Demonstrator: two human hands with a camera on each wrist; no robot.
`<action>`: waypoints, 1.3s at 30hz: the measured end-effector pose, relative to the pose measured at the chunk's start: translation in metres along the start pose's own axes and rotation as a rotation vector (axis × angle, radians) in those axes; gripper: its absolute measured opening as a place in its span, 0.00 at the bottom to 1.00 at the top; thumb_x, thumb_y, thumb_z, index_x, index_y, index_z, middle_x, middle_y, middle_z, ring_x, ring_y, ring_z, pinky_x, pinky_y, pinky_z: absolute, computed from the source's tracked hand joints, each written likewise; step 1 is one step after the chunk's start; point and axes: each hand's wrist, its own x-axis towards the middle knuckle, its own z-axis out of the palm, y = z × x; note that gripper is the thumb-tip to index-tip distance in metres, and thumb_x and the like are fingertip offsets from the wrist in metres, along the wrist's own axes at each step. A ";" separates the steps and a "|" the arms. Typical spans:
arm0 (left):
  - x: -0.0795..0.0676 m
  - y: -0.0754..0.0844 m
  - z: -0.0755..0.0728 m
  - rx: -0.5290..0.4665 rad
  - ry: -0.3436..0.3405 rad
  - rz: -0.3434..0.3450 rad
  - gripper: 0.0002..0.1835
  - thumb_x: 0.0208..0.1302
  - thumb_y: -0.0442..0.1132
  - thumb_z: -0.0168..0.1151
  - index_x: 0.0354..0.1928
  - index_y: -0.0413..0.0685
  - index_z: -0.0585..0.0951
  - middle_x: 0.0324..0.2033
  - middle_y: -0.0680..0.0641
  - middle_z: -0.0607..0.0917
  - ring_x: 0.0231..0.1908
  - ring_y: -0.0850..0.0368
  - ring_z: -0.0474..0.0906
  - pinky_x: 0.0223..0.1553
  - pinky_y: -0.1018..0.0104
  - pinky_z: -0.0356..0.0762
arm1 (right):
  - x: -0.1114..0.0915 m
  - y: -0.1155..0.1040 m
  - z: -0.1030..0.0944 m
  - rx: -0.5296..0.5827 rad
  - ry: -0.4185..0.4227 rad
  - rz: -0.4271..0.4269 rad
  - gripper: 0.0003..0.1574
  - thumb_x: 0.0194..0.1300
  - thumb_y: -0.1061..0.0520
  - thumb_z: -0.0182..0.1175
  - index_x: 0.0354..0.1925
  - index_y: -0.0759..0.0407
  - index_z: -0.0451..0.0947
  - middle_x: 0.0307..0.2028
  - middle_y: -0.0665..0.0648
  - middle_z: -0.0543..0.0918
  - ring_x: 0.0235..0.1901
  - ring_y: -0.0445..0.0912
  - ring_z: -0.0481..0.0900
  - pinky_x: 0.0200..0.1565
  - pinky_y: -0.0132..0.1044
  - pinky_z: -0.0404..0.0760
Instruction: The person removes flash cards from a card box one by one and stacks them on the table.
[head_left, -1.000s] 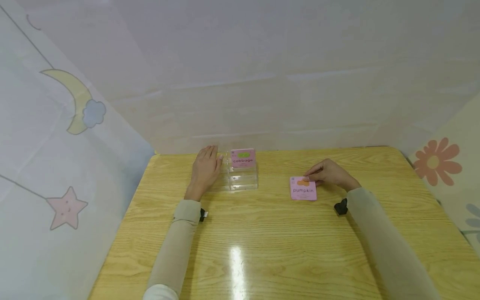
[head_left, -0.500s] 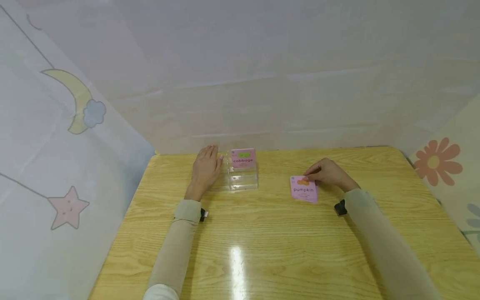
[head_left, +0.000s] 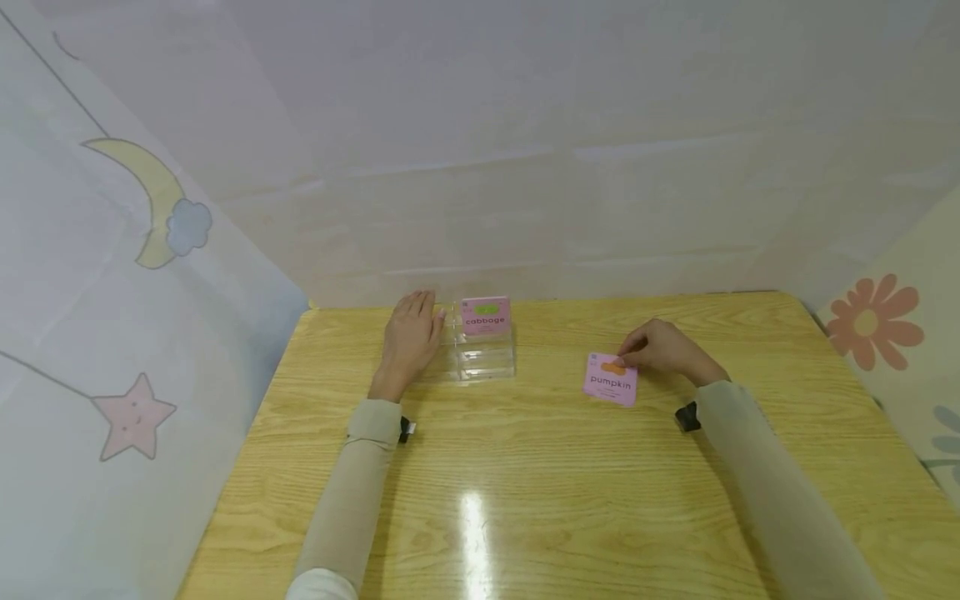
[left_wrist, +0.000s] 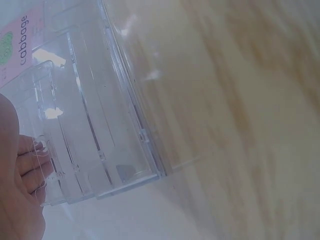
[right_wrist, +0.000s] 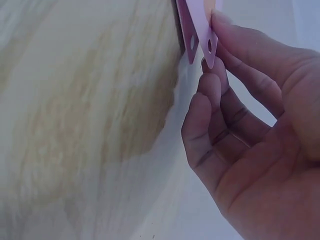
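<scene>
Card [head_left: 610, 387], pink, squarish, round-cornered, lettered "pumpkin"

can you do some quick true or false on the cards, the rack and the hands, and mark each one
1. The right hand pinches the pumpkin card. True.
2. The pumpkin card is slotted into a rack. False: it is in the right hand, apart from the clear plastic rack.
3. The left hand touches the clear plastic rack. True.
4. The cabbage card sits at the back of the clear plastic rack. True.
5. The picture on the cabbage card is red. False: it is green.
6. The pumpkin card is blue. False: it is pink, with an orange picture.
</scene>
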 end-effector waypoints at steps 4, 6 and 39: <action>0.000 0.000 0.000 -0.001 -0.015 -0.008 0.33 0.86 0.52 0.35 0.77 0.34 0.66 0.75 0.34 0.73 0.78 0.40 0.67 0.85 0.50 0.57 | 0.002 0.002 0.002 -0.005 -0.003 -0.001 0.09 0.70 0.53 0.70 0.42 0.56 0.92 0.44 0.58 0.91 0.42 0.49 0.79 0.45 0.36 0.75; -0.001 0.000 0.000 0.000 -0.019 -0.009 0.33 0.86 0.52 0.35 0.77 0.34 0.65 0.75 0.35 0.73 0.78 0.40 0.66 0.85 0.50 0.57 | 0.004 0.003 0.003 -0.005 -0.006 0.002 0.08 0.69 0.53 0.70 0.42 0.56 0.91 0.44 0.57 0.91 0.43 0.48 0.79 0.46 0.36 0.74; 0.002 0.000 0.001 -0.006 0.005 0.006 0.32 0.86 0.51 0.37 0.76 0.33 0.68 0.73 0.35 0.75 0.77 0.40 0.68 0.84 0.51 0.58 | 0.003 -0.035 0.002 0.028 0.116 -0.093 0.20 0.73 0.54 0.67 0.56 0.66 0.85 0.49 0.62 0.89 0.46 0.51 0.84 0.50 0.43 0.85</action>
